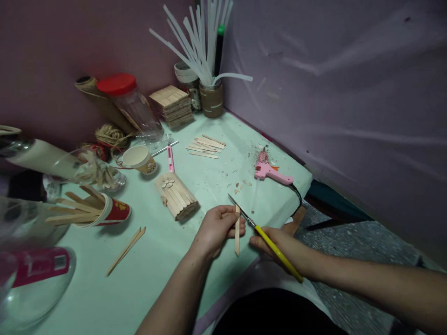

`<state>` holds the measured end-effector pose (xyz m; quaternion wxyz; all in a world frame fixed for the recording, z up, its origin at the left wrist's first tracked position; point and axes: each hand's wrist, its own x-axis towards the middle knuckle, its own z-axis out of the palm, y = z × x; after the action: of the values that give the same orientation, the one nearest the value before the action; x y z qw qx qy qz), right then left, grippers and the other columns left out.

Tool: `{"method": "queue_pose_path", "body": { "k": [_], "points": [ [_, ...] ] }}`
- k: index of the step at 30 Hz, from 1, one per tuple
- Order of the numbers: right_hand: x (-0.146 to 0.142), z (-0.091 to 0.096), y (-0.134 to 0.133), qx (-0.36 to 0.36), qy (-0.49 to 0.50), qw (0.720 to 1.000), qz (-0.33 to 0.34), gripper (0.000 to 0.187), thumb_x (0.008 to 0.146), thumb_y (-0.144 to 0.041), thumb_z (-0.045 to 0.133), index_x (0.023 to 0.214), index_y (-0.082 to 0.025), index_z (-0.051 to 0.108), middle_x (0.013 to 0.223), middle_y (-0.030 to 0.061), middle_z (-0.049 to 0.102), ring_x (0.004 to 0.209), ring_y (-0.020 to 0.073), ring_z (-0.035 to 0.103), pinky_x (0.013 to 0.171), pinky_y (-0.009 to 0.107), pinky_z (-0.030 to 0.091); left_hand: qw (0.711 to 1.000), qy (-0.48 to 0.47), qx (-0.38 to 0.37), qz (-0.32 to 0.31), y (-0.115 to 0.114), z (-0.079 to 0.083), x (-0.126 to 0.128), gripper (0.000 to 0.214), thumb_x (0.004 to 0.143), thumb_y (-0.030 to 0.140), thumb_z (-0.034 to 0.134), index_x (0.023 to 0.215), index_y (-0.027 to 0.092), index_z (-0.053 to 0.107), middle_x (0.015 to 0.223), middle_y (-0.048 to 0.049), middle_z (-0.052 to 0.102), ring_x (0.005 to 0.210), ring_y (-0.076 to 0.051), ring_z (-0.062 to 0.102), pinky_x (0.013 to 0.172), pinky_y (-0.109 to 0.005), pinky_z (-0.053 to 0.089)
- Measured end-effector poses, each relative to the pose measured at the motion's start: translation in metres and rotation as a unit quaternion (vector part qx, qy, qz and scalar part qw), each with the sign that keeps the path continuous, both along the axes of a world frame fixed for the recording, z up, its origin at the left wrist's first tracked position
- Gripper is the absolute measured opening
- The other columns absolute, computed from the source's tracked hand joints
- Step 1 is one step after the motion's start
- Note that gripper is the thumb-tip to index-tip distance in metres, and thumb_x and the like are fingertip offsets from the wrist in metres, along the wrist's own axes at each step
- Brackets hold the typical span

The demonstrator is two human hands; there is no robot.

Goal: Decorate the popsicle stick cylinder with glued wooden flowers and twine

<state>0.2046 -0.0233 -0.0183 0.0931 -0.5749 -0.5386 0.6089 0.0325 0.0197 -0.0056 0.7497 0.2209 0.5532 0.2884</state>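
The thin, flat, pale wooden craft stick point(237, 237) stands roughly lengthwise in the left hand point(217, 229), pinched between thumb and fingers near its far end, with the near end jutting free towards the body. The right hand point(285, 242) is curled round the long-handled yellow scissors with grey metal blades point(268, 242), which cross the stick's far end just beyond the left fingertips. The stick should weigh almost nothing and be stiff along its length, yet it is likely to split along the grain or snap when squeezed by a blade; dry bare wood ought not to slip much. The best hold seems to be on its two broad faces, close to the blades but with the fingertips kept behind them. Small brown wood chips point(237, 189) lie just beyond both hands, and the pink plastic glue gun point(275, 175) rests ahead of the right one. Some left fingers are hidden behind the stick, and how the right fingers sit in the handle loops cannot be made out, nor how far the blades are parted. Far left of the left hand, the clear plastic bottle with a magenta label point(38, 269) is blurred and cut off
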Motion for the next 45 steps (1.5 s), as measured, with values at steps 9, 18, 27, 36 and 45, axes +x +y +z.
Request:
{"method": "queue_pose_path", "body": {
  "k": [9,18,27,36,45],
  "points": [
    [-0.002,-0.005,-0.008,0.030,0.055,0.991,-0.117,0.049,0.081,-0.069,0.055,0.067,-0.022,0.048,0.049,-0.0070,0.038,0.045,0.0096,0.032,0.041,0.024,0.024,0.998,-0.027,0.032,0.039,-0.008,0.001,-0.008,0.012,0.079,0.015,0.068,0.087,0.012,0.059,0.071,-0.0059,0.069,0.059,-0.012,0.067,0.063,-0.025,0.059],
    [-0.022,0.001,-0.005,-0.017,0.223,0.953,-0.202,0.061,0.071,-0.083,0.054,0.069,-0.025,0.037,0.045,-0.0126,0.029,0.037,0.0057,0.024,0.032,0.019,0.021,0.992,-0.078,0.077,0.068,-0.017,0.013,-0.024,0.034,0.064,0.025,0.086,0.089,0.013,0.067,0.084,-0.0053,0.071,0.072,-0.014,0.069,0.076,-0.028,0.057],
    [-0.054,0.014,0.037,-0.088,0.421,0.885,-0.179,0.059,0.069,-0.075,0.067,0.066,-0.023,0.040,0.047,-0.0136,0.025,0.037,0.0022,0.010,0.032,0.013,0.016,0.980,-0.035,0.092,0.172,-0.056,0.022,-0.069,0.033,0.064,0.027,0.087,0.090,0.015,0.070,0.086,-0.0049,0.069,0.072,-0.013,0.066,0.075,-0.030,0.057],
    [-0.092,-0.006,0.072,-0.083,0.476,0.848,-0.216,0.052,0.073,-0.064,0.072,0.065,-0.022,0.043,0.049,-0.0128,0.022,0.039,0.0033,0.010,0.032,0.011,0.018,0.896,0.325,0.194,0.230,-0.087,0.026,-0.148,0.025,0.074,0.031,0.074,0.096,0.018,0.072,0.082,-0.0037,0.067,0.073,-0.016,0.061,0.073,-0.030,0.052],
    [-0.094,-0.011,0.072,-0.056,0.467,0.853,-0.225,0.051,0.077,-0.059,0.071,0.059,-0.022,0.041,0.048,-0.0121,0.020,0.040,0.0043,0.008,0.032,0.013,0.017,0.707,0.637,0.300,0.063,-0.073,0.009,-0.195,0.021,0.087,0.019,0.051,0.094,0.021,0.071,0.097,-0.0083,0.070,0.091,-0.022,0.064,0.085,-0.034,0.048]
  ]
}}
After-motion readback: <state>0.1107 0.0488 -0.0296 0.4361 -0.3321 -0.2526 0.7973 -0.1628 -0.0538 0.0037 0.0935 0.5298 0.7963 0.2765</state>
